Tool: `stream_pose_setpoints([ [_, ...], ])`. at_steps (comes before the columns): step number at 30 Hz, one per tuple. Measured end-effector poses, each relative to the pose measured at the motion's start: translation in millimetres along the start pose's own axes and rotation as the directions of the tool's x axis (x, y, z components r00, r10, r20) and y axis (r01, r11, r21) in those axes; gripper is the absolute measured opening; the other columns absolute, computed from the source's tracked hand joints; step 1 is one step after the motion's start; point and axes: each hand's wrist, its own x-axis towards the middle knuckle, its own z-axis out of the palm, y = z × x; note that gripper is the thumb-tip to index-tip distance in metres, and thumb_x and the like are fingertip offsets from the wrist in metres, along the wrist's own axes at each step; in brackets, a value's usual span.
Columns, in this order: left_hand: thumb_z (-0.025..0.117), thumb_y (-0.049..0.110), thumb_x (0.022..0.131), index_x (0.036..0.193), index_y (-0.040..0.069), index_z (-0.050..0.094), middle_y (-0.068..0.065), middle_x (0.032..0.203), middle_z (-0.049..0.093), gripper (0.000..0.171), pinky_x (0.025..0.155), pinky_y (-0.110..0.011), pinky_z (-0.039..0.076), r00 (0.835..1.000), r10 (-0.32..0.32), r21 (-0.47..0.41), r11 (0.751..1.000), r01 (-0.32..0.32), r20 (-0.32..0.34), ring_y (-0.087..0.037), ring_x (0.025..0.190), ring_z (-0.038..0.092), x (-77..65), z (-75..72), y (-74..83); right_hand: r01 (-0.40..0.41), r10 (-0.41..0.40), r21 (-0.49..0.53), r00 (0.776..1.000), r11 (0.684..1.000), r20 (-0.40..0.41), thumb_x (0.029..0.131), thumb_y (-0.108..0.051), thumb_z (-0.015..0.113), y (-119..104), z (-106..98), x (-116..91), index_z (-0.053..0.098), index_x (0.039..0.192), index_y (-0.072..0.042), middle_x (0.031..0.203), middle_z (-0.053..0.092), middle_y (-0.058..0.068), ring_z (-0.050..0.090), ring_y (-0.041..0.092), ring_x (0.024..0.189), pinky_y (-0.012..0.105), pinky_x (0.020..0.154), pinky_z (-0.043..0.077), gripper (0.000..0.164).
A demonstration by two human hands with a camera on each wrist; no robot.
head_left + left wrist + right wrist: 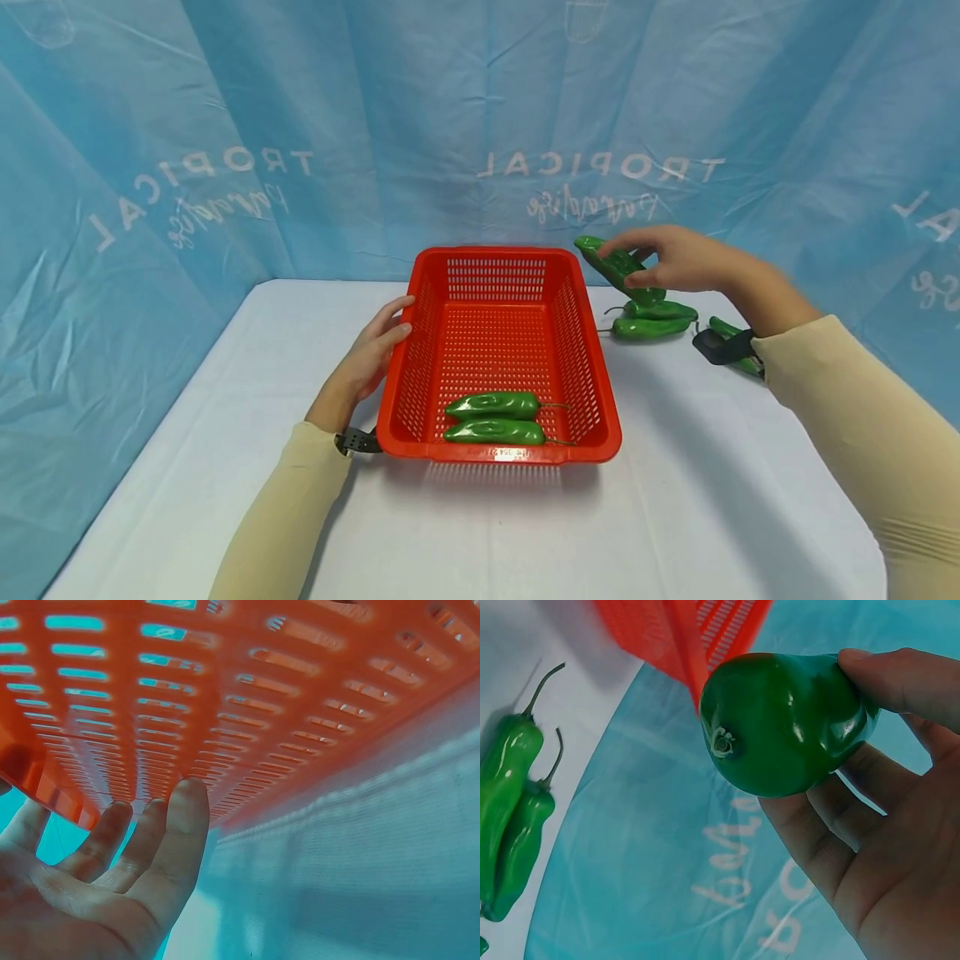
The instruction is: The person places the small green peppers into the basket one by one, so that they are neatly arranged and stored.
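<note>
In the head view my right hand (678,260) pinches a large glossy green pepper (618,268) above the table, right of the red basket's far corner. The right wrist view shows this pepper (787,724) from its stem end, with only a short stub, between thumb and fingers. My left hand (372,354) rests against the left side of the red basket (495,452). In the left wrist view its fingers (187,814) lie nearly straight on the outside of the slotted wall. Two green peppers (491,406) with stems lie inside, side by side near the front wall.
Two long green peppers (651,328) lie right of the basket, just below the held one. Further right, more green pepper (726,327) shows, partly hidden by my right wrist strap. A blue lettered curtain (420,125) hangs behind the white table (480,542).
</note>
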Motion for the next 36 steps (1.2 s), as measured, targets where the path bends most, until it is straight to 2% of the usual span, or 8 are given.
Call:
stream_pose_setpoints([
  [9, 0.046, 0.022, 0.103, 0.156, 0.025, 0.025, -0.016, 0.154, 0.036, 0.057, 0.087, -0.033, 0.060, 1.000, -0.001, 0.001, 1.000, 0.001, -0.003, -0.032, 0.124, 0.054, -0.3, -0.5, -0.3, 0.019, -0.018, -0.035, 0.999, 0.999, 0.039, 0.091, -0.010, 0.064, -27, 4, 16, 0.059, 0.135, -0.019, 0.146, 0.053, 0.011, 0.054, 0.037, 0.127, 0.058, 0.100, 0.050, 0.045],
  [15, 0.046, 0.022, 0.103, 0.156, 0.025, 0.026, -0.016, 0.154, 0.036, 0.057, 0.087, -0.032, 0.060, 1.000, 0.007, 0.006, 1.000, -0.007, -0.009, -0.035, 0.126, 0.052, 0.3, -0.6, -0.2, 0.048, -0.042, -0.054, 0.994, 0.997, 0.097, 0.091, -0.010, 0.064, -43, 10, 30, 0.059, 0.135, -0.024, 0.149, 0.050, 0.008, 0.056, 0.040, 0.128, 0.057, 0.099, 0.051, 0.046],
  [21, 0.046, 0.021, 0.103, 0.156, 0.025, 0.026, -0.017, 0.153, 0.037, 0.057, 0.088, -0.033, 0.060, 1.000, 0.001, 0.006, 1.000, 0.000, -0.010, -0.036, 0.126, 0.053, 0.9, -0.1, -1.5, 0.087, -0.078, -0.053, 0.985, 0.995, 0.156, 0.091, -0.007, 0.063, -59, 20, 43, 0.060, 0.134, -0.027, 0.146, 0.052, 0.007, 0.054, 0.033, 0.126, 0.052, 0.095, 0.051, 0.047],
  [28, 0.047, 0.021, 0.102, 0.156, 0.025, 0.027, -0.015, 0.154, 0.038, 0.058, 0.090, -0.036, 0.059, 1.000, 0.004, 0.002, 1.000, -0.004, -0.019, -0.038, 0.129, 0.052, -0.2, -0.6, 0.3, 0.162, -0.153, -0.026, 0.967, 0.986, 0.203, 0.091, -0.004, 0.062, -76, 31, 53, 0.061, 0.132, -0.026, 0.142, 0.054, 0.004, 0.051, 0.027, 0.114, 0.042, 0.085, 0.047, 0.046],
  [36, 0.050, 0.022, 0.101, 0.156, 0.026, 0.026, -0.012, 0.156, 0.038, 0.060, 0.099, -0.046, 0.053, 1.000, -0.007, -0.005, 1.000, 0.007, -0.028, -0.039, 0.135, 0.049, -0.5, 1.1, -0.1, 0.186, -0.191, 0.045, 0.951, 0.982, 0.245, 0.092, -0.006, 0.061, -84, 48, 55, 0.058, 0.134, -0.026, 0.143, 0.052, 0.003, 0.051, 0.027, 0.123, 0.046, 0.096, 0.053, 0.047],
])
